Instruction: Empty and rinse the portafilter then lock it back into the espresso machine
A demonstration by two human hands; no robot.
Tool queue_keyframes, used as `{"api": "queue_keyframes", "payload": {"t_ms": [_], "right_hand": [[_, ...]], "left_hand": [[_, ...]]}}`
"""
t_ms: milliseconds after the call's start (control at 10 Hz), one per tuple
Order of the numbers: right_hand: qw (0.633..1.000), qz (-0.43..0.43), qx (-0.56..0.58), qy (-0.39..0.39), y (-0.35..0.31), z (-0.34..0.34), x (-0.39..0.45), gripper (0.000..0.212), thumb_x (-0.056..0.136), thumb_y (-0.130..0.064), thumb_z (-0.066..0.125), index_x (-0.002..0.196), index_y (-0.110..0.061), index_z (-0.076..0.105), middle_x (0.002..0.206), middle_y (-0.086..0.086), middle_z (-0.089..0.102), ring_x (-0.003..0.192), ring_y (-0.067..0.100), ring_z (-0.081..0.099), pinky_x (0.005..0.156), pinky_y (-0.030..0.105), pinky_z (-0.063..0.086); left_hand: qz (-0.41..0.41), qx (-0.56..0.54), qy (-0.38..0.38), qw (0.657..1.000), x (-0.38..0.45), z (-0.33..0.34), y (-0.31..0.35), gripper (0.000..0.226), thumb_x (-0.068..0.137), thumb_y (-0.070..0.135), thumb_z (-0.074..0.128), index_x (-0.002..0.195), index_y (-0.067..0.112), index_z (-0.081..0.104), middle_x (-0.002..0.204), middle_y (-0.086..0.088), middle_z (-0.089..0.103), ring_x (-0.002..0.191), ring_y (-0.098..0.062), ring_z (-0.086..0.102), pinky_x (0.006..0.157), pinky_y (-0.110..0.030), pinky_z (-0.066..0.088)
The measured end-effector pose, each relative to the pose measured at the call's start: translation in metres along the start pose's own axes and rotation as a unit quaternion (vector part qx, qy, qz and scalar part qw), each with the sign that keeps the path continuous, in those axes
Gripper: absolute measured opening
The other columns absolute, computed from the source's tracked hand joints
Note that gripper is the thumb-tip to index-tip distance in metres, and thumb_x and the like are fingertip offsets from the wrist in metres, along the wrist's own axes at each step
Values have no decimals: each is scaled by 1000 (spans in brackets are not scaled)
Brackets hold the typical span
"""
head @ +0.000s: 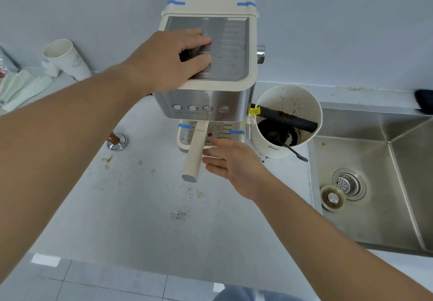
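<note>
Head view: espresso machine (206, 99) stands on a pale, crumb-flecked counter (140, 207) against the wall. Left hand (168, 59) lies palm-down on the machine's ridged metal top, fingers spread and slightly curled, gripping nothing. Portafilter (194, 155) sits under the machine's front, above the drip tray (185, 136), with its cream handle jutting out toward the camera. Right hand (230, 162) is just beside the handle on its right, open, fingers straight and close together; its fingertips look to touch or nearly touch the handle, and I cannot tell which. Right of the machine stands a white knock box (289, 150) with a dark bar across it and coffee grounds inside. Farther right is a steel sink (375, 218) with its strainer in the drain. A tamper (116, 140) rests on the counter left of the machine, and paper cups (68, 60) lean near the wall.
</note>
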State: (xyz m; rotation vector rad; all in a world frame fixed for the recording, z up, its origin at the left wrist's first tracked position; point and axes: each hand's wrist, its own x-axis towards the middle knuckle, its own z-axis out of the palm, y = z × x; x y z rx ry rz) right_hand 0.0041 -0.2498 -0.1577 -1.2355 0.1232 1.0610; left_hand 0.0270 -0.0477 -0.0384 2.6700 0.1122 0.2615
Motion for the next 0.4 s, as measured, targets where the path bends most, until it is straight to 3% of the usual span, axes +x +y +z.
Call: {"api": "queue_keyframes", "payload": {"t_ms": [100,200,300,400], "right_hand": [[999,-6,31,31,-14,-16,-11,23,96,-13,65,119,-12,64,108,8,77,97,23,75,84,34,61],[997,-31,61,27,-28,-23,-24,19,99,-22,60,115,-15,68,103,4,80,96,22,76,87,37,58],[995,-64,74,18,-44,-25,-41,18,100,-21,58,112,-16,70,103,6,79,97,22,75,85,36,60],[991,-98,84,25,-63,-29,-62,21,98,-19,59,115,-13,71,105,9,79,96,28,75,84,39,61]], "left_hand": [[-4,-13,11,1000,-8,0,9,33,90,42,57,119,28,65,122,2,66,105,-8,55,86,-15,32],[-15,-44,24,999,-26,4,19,30,87,42,60,113,29,68,116,11,66,104,-3,55,81,-2,32],[-21,-84,38,995,-41,7,30,21,86,36,64,102,25,70,98,14,68,84,6,52,72,3,35],[-58,-133,53,988,-51,6,43,26,84,42,66,108,36,70,86,32,66,81,17,57,64,-2,39]]}}
